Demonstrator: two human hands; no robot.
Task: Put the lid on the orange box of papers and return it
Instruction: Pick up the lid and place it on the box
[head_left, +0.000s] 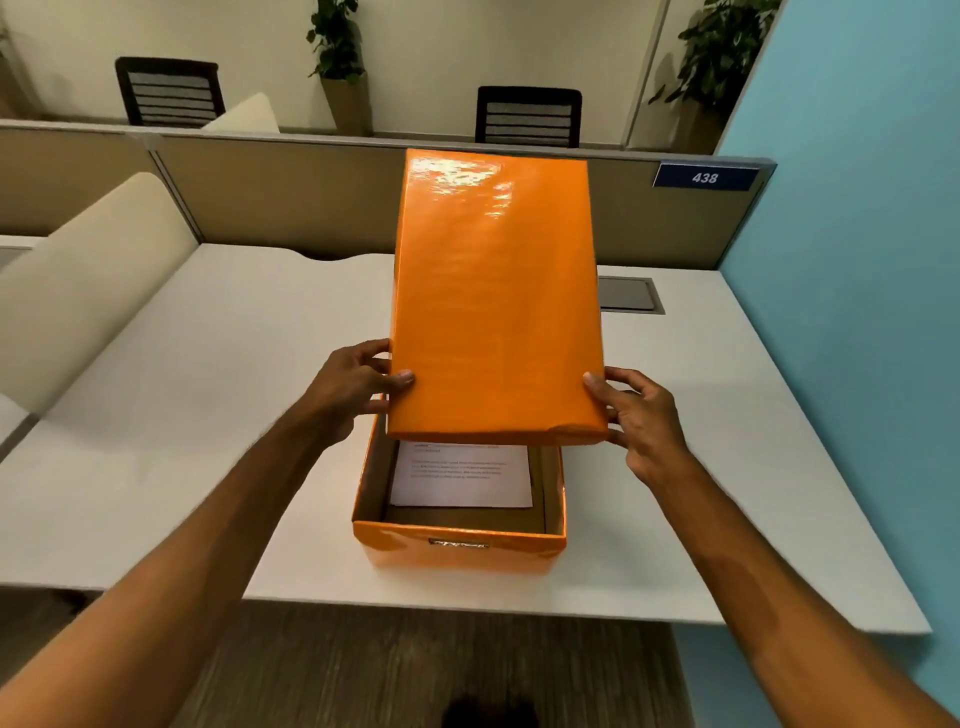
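A glossy orange lid (496, 301) hovers above the open orange box (460, 551), tilted with its far end raised. My left hand (353, 387) grips the lid's near left edge, thumb on top. My right hand (641, 415) holds the near right edge the same way. The box stands near the front edge of the white desk (208, 415), with a small metal label holder on its front wall. Inside lie white printed papers (462, 478). The lid hides the far part of the box.
A beige partition (291, 197) with a blue "438" sign (705, 177) closes the desk's back. A grey cable hatch (628, 294) sits at the back right. A blue wall (857, 260) runs along the right. A cream divider (88, 280) stands left. Chairs and plants are beyond.
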